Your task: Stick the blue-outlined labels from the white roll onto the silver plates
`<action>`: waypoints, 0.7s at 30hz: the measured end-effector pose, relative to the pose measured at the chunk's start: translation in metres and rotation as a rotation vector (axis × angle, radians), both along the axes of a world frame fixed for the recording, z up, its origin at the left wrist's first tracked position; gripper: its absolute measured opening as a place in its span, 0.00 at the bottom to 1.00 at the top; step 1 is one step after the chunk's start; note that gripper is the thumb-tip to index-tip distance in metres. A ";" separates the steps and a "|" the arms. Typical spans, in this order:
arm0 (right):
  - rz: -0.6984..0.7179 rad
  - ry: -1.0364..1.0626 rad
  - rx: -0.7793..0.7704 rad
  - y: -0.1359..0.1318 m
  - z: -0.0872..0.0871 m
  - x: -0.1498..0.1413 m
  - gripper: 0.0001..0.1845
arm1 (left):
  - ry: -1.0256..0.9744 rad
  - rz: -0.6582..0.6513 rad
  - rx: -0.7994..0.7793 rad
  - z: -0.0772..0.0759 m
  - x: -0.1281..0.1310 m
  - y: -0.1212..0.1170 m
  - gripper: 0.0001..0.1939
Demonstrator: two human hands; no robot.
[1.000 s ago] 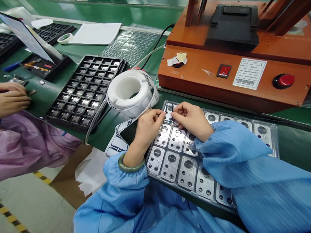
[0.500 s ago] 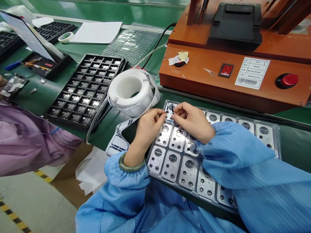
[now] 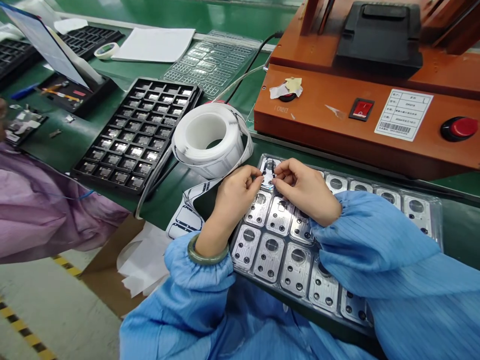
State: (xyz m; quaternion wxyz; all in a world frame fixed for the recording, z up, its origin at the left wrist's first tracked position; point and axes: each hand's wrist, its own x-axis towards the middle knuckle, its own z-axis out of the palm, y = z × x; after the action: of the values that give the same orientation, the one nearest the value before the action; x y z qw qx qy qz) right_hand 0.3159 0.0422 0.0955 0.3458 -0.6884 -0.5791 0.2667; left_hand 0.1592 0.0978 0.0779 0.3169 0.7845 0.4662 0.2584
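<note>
My left hand (image 3: 235,192) and my right hand (image 3: 305,187) meet over the far left corner of a clear tray (image 3: 431,220) that holds several silver metal plates (image 3: 269,250) with round holes. Both hands are pinched together on a small thin dark piece (image 3: 270,172) just above one plate; I cannot make out what it is. A white roll of label tape (image 3: 208,137) lies just left of my left hand, and its strip (image 3: 185,215) trails over the table's front edge. A green bangle (image 3: 204,255) circles my left wrist.
An orange press machine (image 3: 337,125) with a red switch (image 3: 360,109) and a red button (image 3: 460,127) stands behind the tray. A black compartment tray (image 3: 135,135) of small parts lies to the left. A person in a pink sleeve (image 3: 45,205) sits at far left.
My hands stay pinched at the same plate with only slight finger shifts. The neighbour's hand at far left has pulled out of sight. The view has drifted a little.
</note>
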 end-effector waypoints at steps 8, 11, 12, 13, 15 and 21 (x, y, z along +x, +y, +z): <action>0.036 -0.078 0.065 -0.001 -0.004 0.002 0.06 | 0.016 -0.001 0.021 0.001 0.001 -0.002 0.04; 0.049 -0.093 0.087 -0.001 -0.005 0.002 0.07 | 0.003 -0.002 0.028 0.002 0.001 -0.003 0.03; 0.052 -0.095 0.093 -0.001 -0.005 0.002 0.07 | 0.001 -0.004 0.030 0.002 0.001 -0.003 0.03; 0.054 -0.097 0.099 0.000 -0.005 0.002 0.07 | 0.000 -0.005 0.030 0.002 0.001 -0.003 0.03; 0.061 -0.104 0.113 0.000 -0.006 0.002 0.06 | 0.002 -0.006 0.031 0.002 0.001 -0.003 0.03; 0.072 -0.147 0.154 -0.001 -0.009 0.001 0.08 | 0.002 -0.014 0.035 0.001 0.000 -0.002 0.03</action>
State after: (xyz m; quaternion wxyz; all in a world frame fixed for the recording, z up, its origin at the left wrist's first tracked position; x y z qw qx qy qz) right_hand 0.3166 0.0411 0.0863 0.3447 -0.6562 -0.6460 0.1826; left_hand 0.1594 0.0962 0.0788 0.3042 0.7935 0.4565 0.2635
